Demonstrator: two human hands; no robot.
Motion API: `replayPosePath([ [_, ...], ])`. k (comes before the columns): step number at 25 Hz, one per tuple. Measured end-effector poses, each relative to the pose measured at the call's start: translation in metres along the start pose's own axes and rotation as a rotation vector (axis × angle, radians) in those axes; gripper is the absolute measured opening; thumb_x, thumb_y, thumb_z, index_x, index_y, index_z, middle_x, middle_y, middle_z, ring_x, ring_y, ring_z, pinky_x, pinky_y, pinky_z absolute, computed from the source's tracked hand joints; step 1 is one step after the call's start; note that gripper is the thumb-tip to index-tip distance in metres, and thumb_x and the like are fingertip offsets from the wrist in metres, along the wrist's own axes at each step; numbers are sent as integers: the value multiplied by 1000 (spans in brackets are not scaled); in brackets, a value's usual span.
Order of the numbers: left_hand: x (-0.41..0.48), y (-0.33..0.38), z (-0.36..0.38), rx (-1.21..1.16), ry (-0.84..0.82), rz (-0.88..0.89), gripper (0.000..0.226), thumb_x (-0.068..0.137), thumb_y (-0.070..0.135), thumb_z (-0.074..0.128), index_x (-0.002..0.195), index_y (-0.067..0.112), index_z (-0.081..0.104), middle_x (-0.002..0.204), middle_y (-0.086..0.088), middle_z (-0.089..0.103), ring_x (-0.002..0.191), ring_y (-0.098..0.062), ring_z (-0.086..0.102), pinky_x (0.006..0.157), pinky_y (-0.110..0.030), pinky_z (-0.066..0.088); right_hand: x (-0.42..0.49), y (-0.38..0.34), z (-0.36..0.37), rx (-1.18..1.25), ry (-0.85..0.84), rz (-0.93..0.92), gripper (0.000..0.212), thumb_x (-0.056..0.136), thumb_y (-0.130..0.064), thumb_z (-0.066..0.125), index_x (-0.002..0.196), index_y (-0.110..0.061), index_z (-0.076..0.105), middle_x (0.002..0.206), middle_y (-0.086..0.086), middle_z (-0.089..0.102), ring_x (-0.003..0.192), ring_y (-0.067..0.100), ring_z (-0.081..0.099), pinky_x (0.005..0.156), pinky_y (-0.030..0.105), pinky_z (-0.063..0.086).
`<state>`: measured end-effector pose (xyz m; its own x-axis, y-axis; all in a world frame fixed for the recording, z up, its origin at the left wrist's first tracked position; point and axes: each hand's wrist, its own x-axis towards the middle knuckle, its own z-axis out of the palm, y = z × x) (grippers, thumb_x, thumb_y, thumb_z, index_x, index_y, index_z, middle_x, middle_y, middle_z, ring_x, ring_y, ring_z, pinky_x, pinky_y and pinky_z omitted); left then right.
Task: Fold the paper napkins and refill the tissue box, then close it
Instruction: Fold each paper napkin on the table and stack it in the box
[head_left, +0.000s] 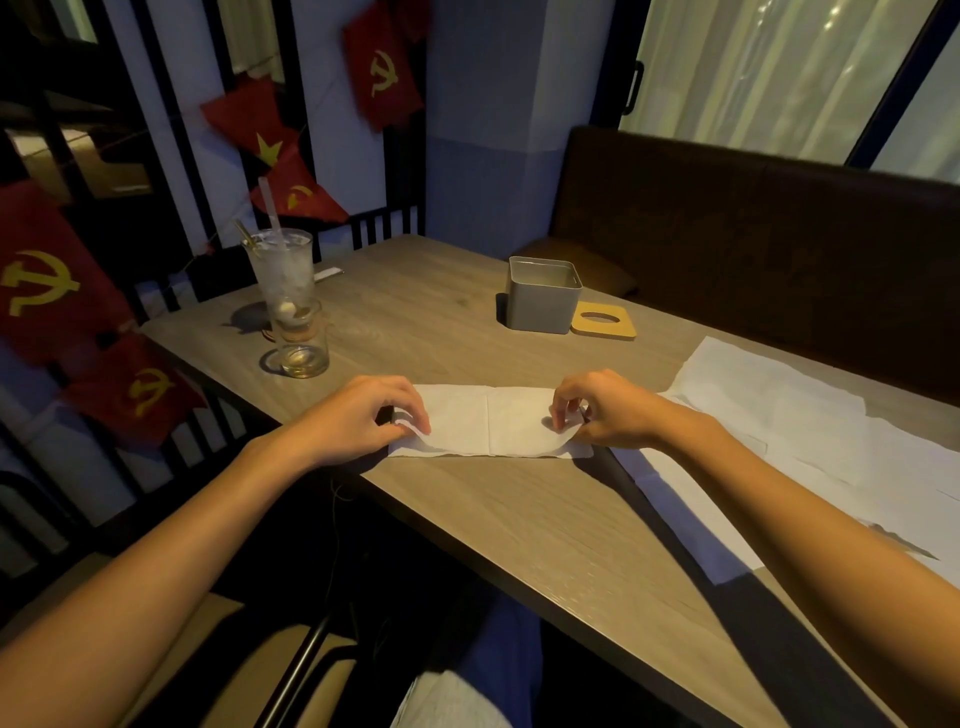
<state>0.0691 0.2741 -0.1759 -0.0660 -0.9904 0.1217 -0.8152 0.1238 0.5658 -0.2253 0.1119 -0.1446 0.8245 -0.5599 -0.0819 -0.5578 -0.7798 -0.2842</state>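
Two pinch grips, left hand (358, 415) and right hand (608, 410), at napkin (488, 421) ends; tissue box (543, 306) well apart.

Dim, warm light; hard arm shadows on the table (545, 519) (wide-angle bending at edges).

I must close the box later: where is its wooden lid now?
In the head view, the wooden lid lies flat on the table, just right of the open grey tissue box.

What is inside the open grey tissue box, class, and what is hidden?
The grey tissue box stands open, wooden lid beside it. Only its upper inner walls show; the near wall hides the bottom, so any contents cannot be seen.
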Motion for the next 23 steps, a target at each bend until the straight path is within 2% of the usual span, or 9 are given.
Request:
replayPosePath([
  [8,-1,2,2,5,-26,-8,28,90,12,72,89,39,77,107,22,63,107,3,58,106,-32,47,0,7,1,-5,33,23,18,83,-7,76,86,-23,68,110,0,66,99,17,62,83,26,58],
  [12,-2,4,-1,-35,-65,19,32,90,6,70,89,36,79,106,20,65,108,2,59,107,-33,46,-1,9,-1,-42,-7,23,29,82,5,70,82,-24,67,115,3,66,102,19,62,78,21,56],
  [16,-4,13,-14,-124,-152,-25,40,86,3,56,90,35,79,107,22,67,115,-6,59,106,-38,46,0,10,-2,-81,4,41,37,86,11,62,79,-25,68,119,1,66,107,19,62,78,19,54],
  [18,2,25,-16,-159,-35,-19,40,85,4,50,89,35,76,106,18,67,112,-4,59,103,-36,47,1,7,-5,-51,77,55,34,88,10,60,84,-23,68,115,3,67,104,18,63,80,23,55],
  [20,15,38,-9,-112,124,51,37,91,2,49,97,30,72,105,13,67,104,1,60,95,-30,50,5,-3,-4,-17,166,45,28,89,6,59,94,-19,69,113,4,66,101,18,62,81,27,57],
  [22,32,49,9,-4,172,80,27,100,17,50,116,26,68,117,9,64,109,-1,58,97,-32,51,15,-17,3,-21,205,5,22,91,-2,61,106,-17,68,117,3,63,103,17,59,87,27,55],
  [23,42,53,21,60,152,53,30,102,27,47,128,26,62,127,8,60,116,-6,55,102,-35,48,22,-25,10,-37,211,-15,21,92,-9,62,111,-18,66,120,2,62,106,16,57,90,27,52],
])
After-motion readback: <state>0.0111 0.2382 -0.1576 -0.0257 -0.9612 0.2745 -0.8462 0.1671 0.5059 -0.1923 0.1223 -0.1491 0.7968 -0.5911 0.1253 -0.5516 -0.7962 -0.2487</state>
